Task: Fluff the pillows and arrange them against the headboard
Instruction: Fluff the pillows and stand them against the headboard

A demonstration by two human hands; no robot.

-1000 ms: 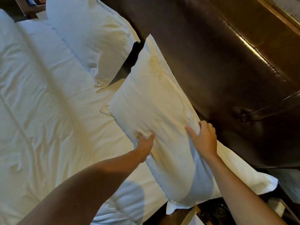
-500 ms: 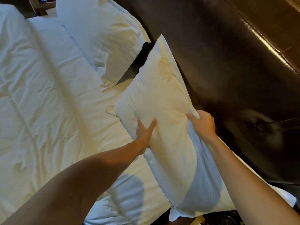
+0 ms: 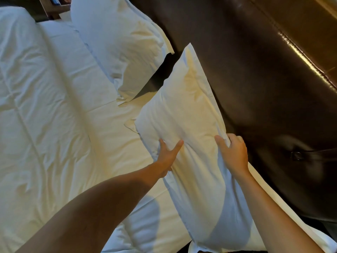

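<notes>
A white near pillow (image 3: 189, 114) stands on its long edge, leaning on the dark brown leather headboard (image 3: 264, 79). My left hand (image 3: 166, 157) grips its bed-side edge, thumb and fingers pinching the fabric. My right hand (image 3: 232, 154) holds its headboard-side edge, fingers curled behind it. A second white pillow (image 3: 118, 44) leans against the headboard farther along, with a dark gap between the two.
A rumpled white duvet (image 3: 51, 110) covers the bed to the left. A metal button (image 3: 298, 155) sits in the headboard at right. Wooden furniture (image 3: 52, 4) shows at the top left corner, past the far side of the bed.
Both hands have squeezed the near pillow and shifted it slightly up against the headboard. My left hand has moved from pressing its face to gripping its edge. The far pillow has not moved.
</notes>
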